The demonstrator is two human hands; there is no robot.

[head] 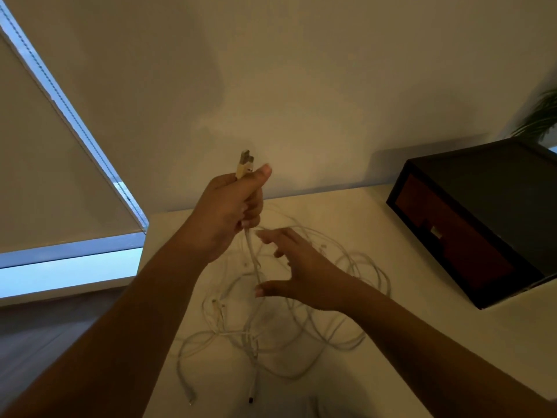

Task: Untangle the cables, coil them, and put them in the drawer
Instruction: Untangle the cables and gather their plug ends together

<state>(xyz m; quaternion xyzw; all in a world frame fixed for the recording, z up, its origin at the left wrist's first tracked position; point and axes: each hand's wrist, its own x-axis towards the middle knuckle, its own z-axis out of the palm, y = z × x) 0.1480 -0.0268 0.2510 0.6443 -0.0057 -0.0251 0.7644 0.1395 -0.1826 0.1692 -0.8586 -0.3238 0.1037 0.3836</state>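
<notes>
Head camera looks down on a loose tangle of white cables (pixel 253 342) lying on a white table (pixel 346 212). The loops sprawl across the middle of the tabletop, crossing over one another, and a few plug ends poke out near the front edge. One strand (pixel 253 257) rises out of the heap, pulled up off the table.

The left hand (pixel 229 212) grips that strand, its fingers curled round it and its thumb pressed along the top. USB plugs (pixel 245 164) stick up out of the fist; it looks like two side by side, though they are small and hard to count. This hand is raised well above the pile, in front of the wall (pixel 301 86).

The right hand (pixel 301 267) is lower, over the tangle, with its fingers spread and straight and its thumb held wide apart. The lifted strand passes through the gap between thumb and fingers. The hand is a little blurred, and I cannot tell whether it touches the strand.

Off to the right on the same table stands a dark drawer box (pixel 497 182) with a reddish-brown drawer front (pixel 470 251), which is closed, well apart from the cables. A green plant (pixel 542 116) shows behind it in the corner. On the left hangs a pale window blind (pixel 45 176), with daylight below it, and beneath that is dark flooring (pixel 45 342).
</notes>
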